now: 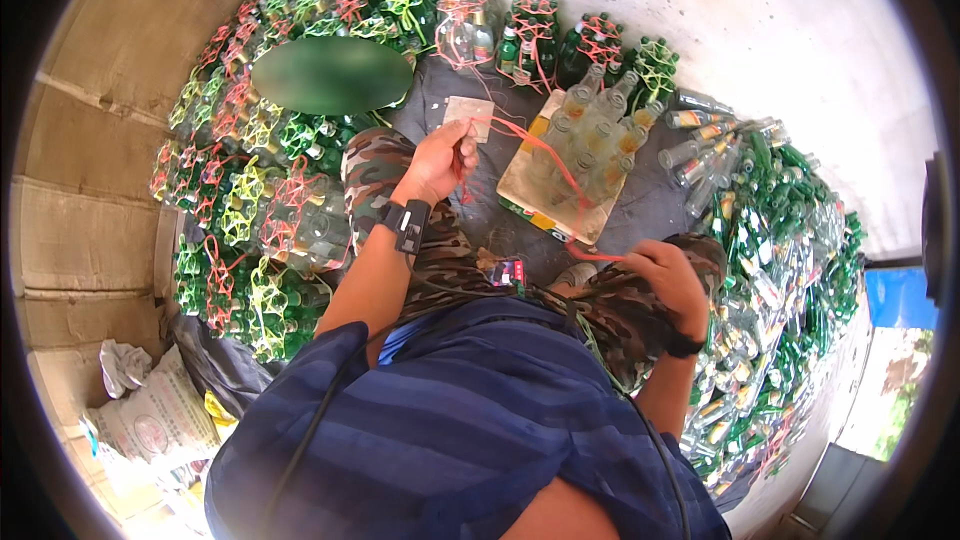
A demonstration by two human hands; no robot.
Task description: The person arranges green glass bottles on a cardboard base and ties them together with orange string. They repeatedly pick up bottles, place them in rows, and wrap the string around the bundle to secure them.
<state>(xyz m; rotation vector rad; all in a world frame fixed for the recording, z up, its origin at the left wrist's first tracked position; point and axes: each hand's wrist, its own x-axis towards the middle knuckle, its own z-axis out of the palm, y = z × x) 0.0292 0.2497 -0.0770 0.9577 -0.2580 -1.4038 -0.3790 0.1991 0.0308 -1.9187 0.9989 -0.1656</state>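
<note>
My left hand (445, 155) is closed on red plastic strap (540, 145), with a short bunch of it dangling below the fingers, beside a small pale square board (478, 110). The strap runs rightward and down across a worn cardboard tray to my right hand (660, 275), which grips it over my right knee. Several clear glass bottles (600, 125) stand grouped on the tray (535, 200), in front of me between my hands.
Bundles of green and clear bottles (225, 200) tied with red and yellow-green strap line the left and back. Loose bottles (780, 290) are piled high at the right. Cardboard (85, 190) covers the left wall, with sacks (160, 410) below. A dark sheet (660, 170) covers the floor.
</note>
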